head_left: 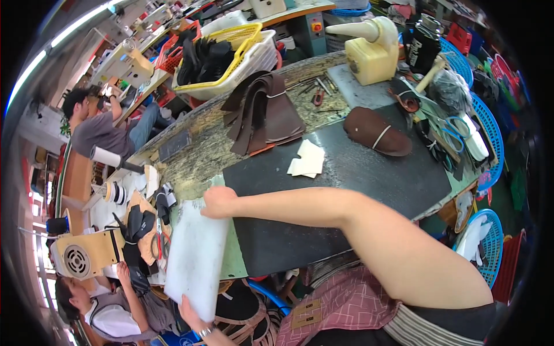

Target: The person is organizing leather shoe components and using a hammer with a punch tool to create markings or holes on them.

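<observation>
A thick white rectangular slab (pixel 196 248), smudged with grey, lies tilted over the left edge of the worktop. My right arm reaches across the table, and my right hand (pixel 219 202) is closed at the slab's far right corner. Below, my left hand (pixel 193 316), with a metal band at its wrist, grips the slab's near end; the fingers underneath are hidden. Beside the slab runs a strip of pale green sheet (pixel 234 254). A black mat (pixel 271 236) covers the middle of the table, with cream cut pieces (pixel 307 160) on it.
Brown strips (pixel 262 112) and a banded brown bundle (pixel 378 131) lie farther back. A yellow jug (pixel 372 55) stands on another pale slab. Blue-handled scissors (pixel 456 128) lie at right. Red-handled scissors (pixel 160 245) and a sewing machine (pixel 86 254) are at left, near two seated people.
</observation>
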`<control>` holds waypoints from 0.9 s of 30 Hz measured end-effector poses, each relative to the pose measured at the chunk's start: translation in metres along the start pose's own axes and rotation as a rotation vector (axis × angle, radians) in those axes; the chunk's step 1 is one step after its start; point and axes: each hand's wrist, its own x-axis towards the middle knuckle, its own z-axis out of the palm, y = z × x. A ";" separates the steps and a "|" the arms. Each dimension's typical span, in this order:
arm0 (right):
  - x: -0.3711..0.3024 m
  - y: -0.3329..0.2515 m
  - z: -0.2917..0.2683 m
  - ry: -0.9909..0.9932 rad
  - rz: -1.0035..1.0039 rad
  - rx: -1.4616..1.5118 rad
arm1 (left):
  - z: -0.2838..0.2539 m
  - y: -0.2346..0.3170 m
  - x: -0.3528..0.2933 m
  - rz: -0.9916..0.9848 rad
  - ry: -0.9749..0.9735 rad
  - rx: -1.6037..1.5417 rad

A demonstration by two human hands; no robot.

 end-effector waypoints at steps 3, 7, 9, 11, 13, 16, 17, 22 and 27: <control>-0.089 0.033 0.002 0.093 -0.129 -0.033 | 0.000 0.022 -0.050 0.107 -0.067 -0.042; -0.245 0.087 -0.002 0.119 0.012 0.188 | 0.049 0.052 -0.100 0.111 -0.069 0.423; -0.306 0.104 -0.018 0.134 0.235 0.176 | 0.047 0.007 -0.083 0.113 -0.369 0.189; -0.348 0.127 -0.021 0.300 0.369 0.109 | 0.104 0.007 -0.095 -0.023 -0.585 0.146; -0.376 0.136 -0.026 0.539 0.444 0.050 | 0.148 -0.010 -0.098 0.016 -0.799 0.164; -0.406 0.170 -0.034 0.762 0.465 -0.105 | 0.221 0.003 -0.105 0.251 -0.995 0.527; -0.411 0.178 -0.041 0.755 0.458 -0.114 | 0.238 0.011 -0.105 0.247 -0.986 0.519; -0.412 0.194 -0.065 0.841 0.493 -0.310 | 0.312 0.050 -0.084 1.029 -0.791 0.791; -0.346 0.199 -0.125 0.955 0.085 -0.578 | 0.403 0.027 -0.051 1.088 -0.784 0.945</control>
